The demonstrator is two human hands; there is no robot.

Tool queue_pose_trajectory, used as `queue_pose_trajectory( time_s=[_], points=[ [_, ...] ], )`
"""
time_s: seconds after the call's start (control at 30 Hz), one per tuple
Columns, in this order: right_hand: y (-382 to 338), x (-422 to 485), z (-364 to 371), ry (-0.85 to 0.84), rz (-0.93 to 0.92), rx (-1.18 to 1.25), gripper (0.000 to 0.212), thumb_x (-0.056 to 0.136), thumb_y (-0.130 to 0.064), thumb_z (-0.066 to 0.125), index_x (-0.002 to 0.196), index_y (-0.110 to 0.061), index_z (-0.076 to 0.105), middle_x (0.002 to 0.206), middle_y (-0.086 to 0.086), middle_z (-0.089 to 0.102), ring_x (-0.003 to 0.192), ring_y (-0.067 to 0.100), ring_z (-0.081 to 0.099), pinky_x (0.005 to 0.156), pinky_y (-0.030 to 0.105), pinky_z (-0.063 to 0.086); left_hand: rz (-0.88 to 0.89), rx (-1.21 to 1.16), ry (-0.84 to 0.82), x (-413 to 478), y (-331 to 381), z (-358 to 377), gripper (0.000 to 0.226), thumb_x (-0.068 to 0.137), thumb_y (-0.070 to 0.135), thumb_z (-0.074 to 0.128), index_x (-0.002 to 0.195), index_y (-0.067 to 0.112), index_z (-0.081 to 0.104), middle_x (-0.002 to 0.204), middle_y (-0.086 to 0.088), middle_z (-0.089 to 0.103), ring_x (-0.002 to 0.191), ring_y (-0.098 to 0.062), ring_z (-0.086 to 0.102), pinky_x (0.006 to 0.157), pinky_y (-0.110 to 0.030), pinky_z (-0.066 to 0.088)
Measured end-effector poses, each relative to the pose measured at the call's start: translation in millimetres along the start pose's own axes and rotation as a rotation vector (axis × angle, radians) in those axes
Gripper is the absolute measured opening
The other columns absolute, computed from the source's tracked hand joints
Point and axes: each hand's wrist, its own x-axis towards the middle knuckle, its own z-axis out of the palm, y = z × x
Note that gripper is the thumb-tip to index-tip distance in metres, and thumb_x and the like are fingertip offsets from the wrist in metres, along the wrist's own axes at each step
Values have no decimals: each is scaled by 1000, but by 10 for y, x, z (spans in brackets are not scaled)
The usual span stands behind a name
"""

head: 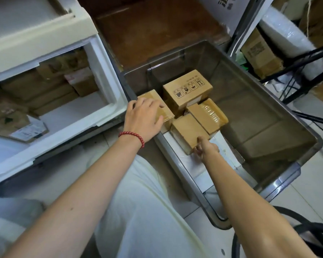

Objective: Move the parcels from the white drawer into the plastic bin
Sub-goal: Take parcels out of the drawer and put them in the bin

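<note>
The left hand (145,116) lies palm down with fingers spread loosely over the top of a taped cardboard parcel (161,110) at the near-left corner of the plastic bin (268,101); it rests on the parcel rather than clamping it, and a red bead bracelet (132,136) circles the wrist. The right hand (205,148) is closed on the near bottom corner of a second parcel (187,132), thumb on top and fingers curled beneath, where they are hidden. Just beyond that lies a parcel wrapped in shiny tape (207,114), touching it, and behind both sits a larger box printed with handling symbols (187,88). All four sit packed together in the bin's left end; the right end shows bare bottom. To the left, the white drawer (108,84) stands open with more brown parcels (50,90) inside, partly hidden under the cabinet edge and hard to count.
</note>
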Motion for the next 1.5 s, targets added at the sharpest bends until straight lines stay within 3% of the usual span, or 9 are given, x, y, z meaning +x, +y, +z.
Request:
queue_pose_trajectory(
  time_s=[0.07,0.2,0.27,0.4,0.67,0.83,1.13,1.37,1.5],
  points=[
    [-46,-42,2,-69,-29,-23,30,88,-20,60,113,-8,49,83,9,57,80,20,61,71,29,52,-11,8,17,-6,-21,-18,33,93,36,50,125,26,53,128,2,54,123,-17,42,104,-36,29],
    [40,-31,-130,-267,-65,-78,35,94,-25,54,126,-12,49,121,7,55,114,23,54,100,38,47,-53,12,42,-42,-65,-47,34,93,37,50,125,26,53,128,2,54,124,-18,42,101,-35,31],
    [71,-48,-208,-306,-57,-211,46,93,-37,57,132,-17,42,128,6,42,111,24,50,96,39,46,-76,14,51,-75,-101,-73,34,93,39,50,124,26,53,128,2,54,123,-18,43,101,-36,33],
    [86,-64,-248,-50,-285,-475,96,78,-42,75,150,-13,18,152,14,29,137,36,33,111,48,33,-118,31,64,-195,-165,-194,36,93,43,49,125,27,53,127,3,55,123,-18,43,101,-37,32],
    [4,-231,-98,-28,-690,-941,87,80,-41,73,147,-15,25,148,13,31,132,31,36,109,47,37,-48,29,60,-318,-139,-323,40,93,47,48,128,28,50,130,5,56,123,-16,45,103,-37,31],
    [46,-220,-91,-15,-718,-978,89,80,-37,74,150,-18,23,149,11,25,134,30,33,109,43,36,35,33,1,-28,7,-324,44,93,48,49,133,29,46,129,4,57,122,-19,48,105,-38,30],
    [56,-138,-37,26,-725,-833,87,76,-33,79,147,-15,33,142,10,20,126,31,39,112,36,32,74,116,-463,730,304,119,40,96,43,44,133,28,48,132,-3,54,116,-25,53,95,-41,44],
    [19,-120,103,179,-693,-900,85,69,-44,80,135,-18,34,133,11,25,115,35,41,85,42,46,106,320,-723,973,315,585,43,98,33,38,141,30,42,140,-8,47,123,-29,48,100,-44,42],
    [27,-28,149,202,-685,-846,91,68,-48,80,139,-19,30,134,11,25,116,36,40,83,42,46,118,384,-681,945,173,730,42,97,32,36,135,23,49,138,-7,47,123,-28,45,98,-45,43]
  ],
)
